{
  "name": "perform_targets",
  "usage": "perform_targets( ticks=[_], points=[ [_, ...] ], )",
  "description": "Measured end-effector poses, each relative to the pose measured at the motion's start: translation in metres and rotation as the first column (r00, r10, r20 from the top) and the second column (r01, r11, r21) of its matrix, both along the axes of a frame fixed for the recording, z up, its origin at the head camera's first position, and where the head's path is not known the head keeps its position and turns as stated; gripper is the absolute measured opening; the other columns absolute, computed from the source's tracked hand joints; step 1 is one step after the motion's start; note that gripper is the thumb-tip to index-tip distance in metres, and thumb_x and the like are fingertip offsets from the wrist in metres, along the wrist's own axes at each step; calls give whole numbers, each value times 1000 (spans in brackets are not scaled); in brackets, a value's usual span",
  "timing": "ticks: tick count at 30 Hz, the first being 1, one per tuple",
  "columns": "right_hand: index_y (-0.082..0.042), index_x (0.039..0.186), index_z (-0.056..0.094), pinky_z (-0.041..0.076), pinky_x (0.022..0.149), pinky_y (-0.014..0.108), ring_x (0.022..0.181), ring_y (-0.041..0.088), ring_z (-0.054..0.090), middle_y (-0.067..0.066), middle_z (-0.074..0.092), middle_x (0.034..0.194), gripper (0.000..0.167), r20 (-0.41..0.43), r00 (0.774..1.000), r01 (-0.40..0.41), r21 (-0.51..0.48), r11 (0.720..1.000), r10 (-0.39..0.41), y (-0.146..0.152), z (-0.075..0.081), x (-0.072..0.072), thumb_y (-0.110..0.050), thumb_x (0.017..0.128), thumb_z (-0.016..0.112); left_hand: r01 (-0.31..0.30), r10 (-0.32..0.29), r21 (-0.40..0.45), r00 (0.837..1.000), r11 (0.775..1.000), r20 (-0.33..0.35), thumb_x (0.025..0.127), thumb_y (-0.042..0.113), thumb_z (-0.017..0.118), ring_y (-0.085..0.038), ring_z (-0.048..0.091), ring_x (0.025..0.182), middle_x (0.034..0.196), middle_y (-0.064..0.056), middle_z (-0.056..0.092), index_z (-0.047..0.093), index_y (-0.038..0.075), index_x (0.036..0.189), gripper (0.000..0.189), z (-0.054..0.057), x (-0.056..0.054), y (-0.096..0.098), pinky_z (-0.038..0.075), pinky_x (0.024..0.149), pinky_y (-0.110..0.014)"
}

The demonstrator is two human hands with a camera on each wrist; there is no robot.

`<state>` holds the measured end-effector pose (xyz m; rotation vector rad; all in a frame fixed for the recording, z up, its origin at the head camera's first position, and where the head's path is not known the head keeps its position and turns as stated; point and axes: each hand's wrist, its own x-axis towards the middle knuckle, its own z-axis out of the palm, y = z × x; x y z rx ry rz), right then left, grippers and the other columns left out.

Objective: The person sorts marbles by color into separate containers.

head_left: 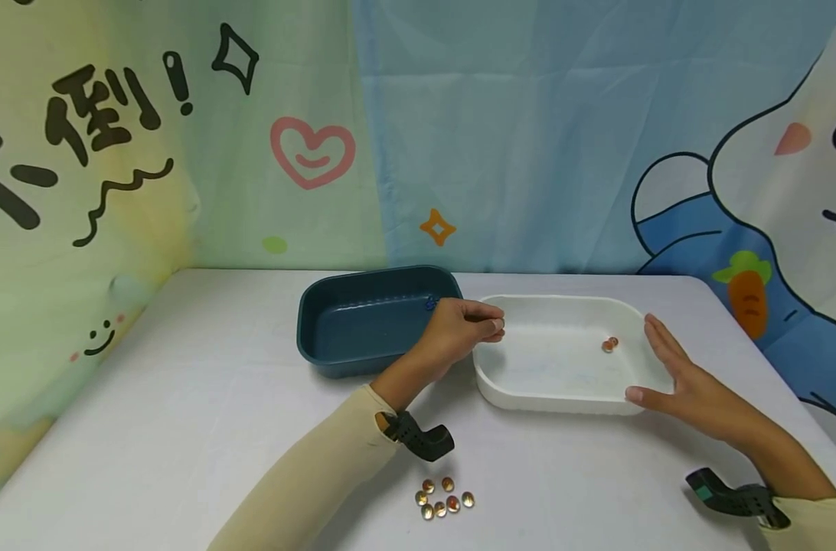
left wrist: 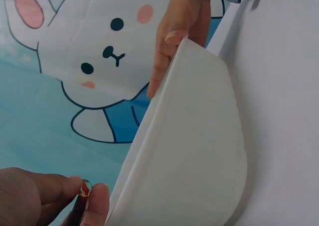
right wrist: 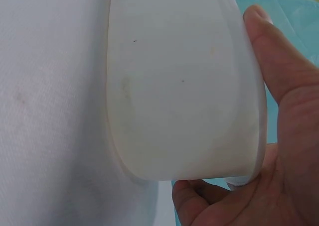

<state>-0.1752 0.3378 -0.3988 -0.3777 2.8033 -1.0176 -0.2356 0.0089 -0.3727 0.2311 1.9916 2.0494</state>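
Note:
My left hand is above the left rim of the white tray. Between thumb and fingers it pinches a small clear glass marble with a red-orange swirl. At the tray's other end, my right hand holds the corner, its thumb on the near rim and its fingers along the outer end. Inside the tray lie two orange-brown marbles, close together. Several amber marbles sit in a cluster on the table in front of the tray.
A dark teal container stands left of the white tray, partly behind my left forearm. Small dark blue pieces lie at its right end. A white cloth covers the table. Behind hangs a printed curtain.

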Motion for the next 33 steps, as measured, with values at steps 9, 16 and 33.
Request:
perform_targets(
  ticks=[9,16,33],
  points=[
    [-16,154,-13,24,79,80,140,50,-10,7,-23,158,109,-12,1000,3,15,1000,-2,0,-2,0,-34,88,71,-13,12,-8,999,1000,-36,89,-2,68,-23,71,85,95,-15,70,69,-8,105,18,-2,-1,2,55,77,-30],
    [-17,154,-13,25,79,79,140,50,-10,7,-23,158,109,-6,1000,8,10,1000,-8,-1,-1,-1,-34,88,71,-29,24,-65,997,997,-69,84,4,76,-15,69,77,87,-5,70,72,-1,99,17,-1,-1,3,55,80,-36],
    [-17,154,-13,25,80,79,141,50,-10,8,-23,158,109,-8,1000,9,11,1000,-9,-1,-1,0,-35,88,71,10,-11,-12,995,1000,-99,92,10,69,-22,71,79,85,-12,72,72,-3,100,16,-11,17,-10,54,82,-29]
  ],
)
